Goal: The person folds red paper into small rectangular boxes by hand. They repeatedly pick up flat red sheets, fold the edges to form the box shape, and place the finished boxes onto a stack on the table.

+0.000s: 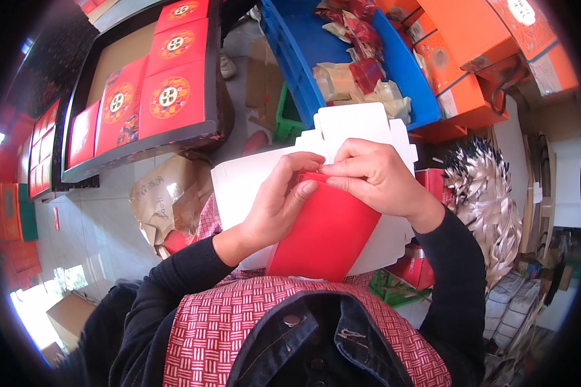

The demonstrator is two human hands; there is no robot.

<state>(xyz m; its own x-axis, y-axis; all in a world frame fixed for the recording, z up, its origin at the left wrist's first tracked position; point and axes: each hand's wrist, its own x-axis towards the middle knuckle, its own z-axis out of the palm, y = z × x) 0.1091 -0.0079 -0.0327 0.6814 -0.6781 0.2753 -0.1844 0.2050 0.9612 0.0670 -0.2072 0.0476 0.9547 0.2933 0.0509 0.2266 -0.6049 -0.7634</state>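
A red cardboard panel (323,232) lies in front of my chest, its near end close to my checked red apron (232,316). White unfolded carton board (242,184) spreads behind it and to both sides; I cannot tell whether the two are one piece. My left hand (274,203) grips the panel's far left corner, with the thumb on the red face. At the same far edge my right hand (377,177) pinches with thumb and forefinger. The fingers hide the exact spot where both hands meet the edge.
Finished red boxes (168,97) stand in a dark tray at the far left. A blue crate (297,58) with wrapped packets is ahead. Orange boxes (465,39) are stacked at the far right. A brown paper bag (164,200) lies left; bundled pale strips (490,213) stand right.
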